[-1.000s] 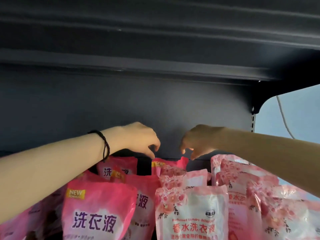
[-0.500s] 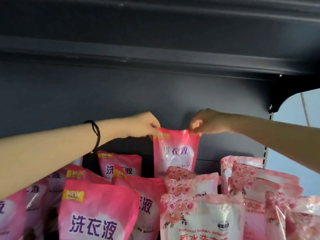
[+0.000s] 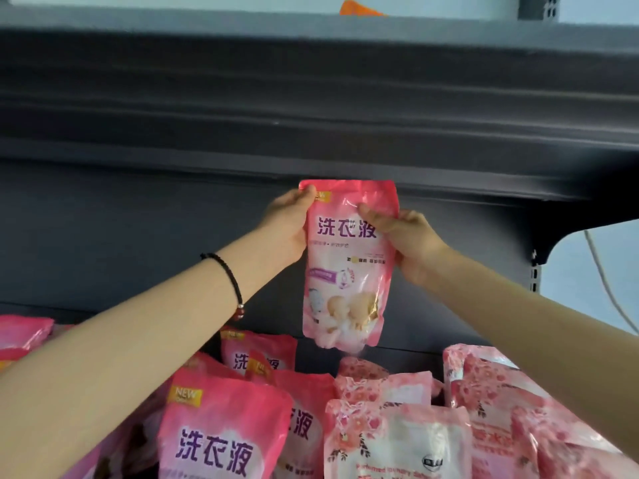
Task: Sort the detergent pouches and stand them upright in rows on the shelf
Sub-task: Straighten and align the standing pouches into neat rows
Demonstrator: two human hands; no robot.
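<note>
We hold one pink pouch (image 3: 347, 267) upright in the air, our left hand (image 3: 288, 229) and right hand (image 3: 409, 242) each gripping a side. It hangs clear above the pouches on the shelf (image 3: 224, 440).

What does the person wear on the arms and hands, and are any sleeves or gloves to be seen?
No sleeve or glove is in view: the left hand, the right hand, the left forearm and the right forearm are all bare. The left wrist wears a thin black bracelet of small beads, with red beads at its lower end.
</note>
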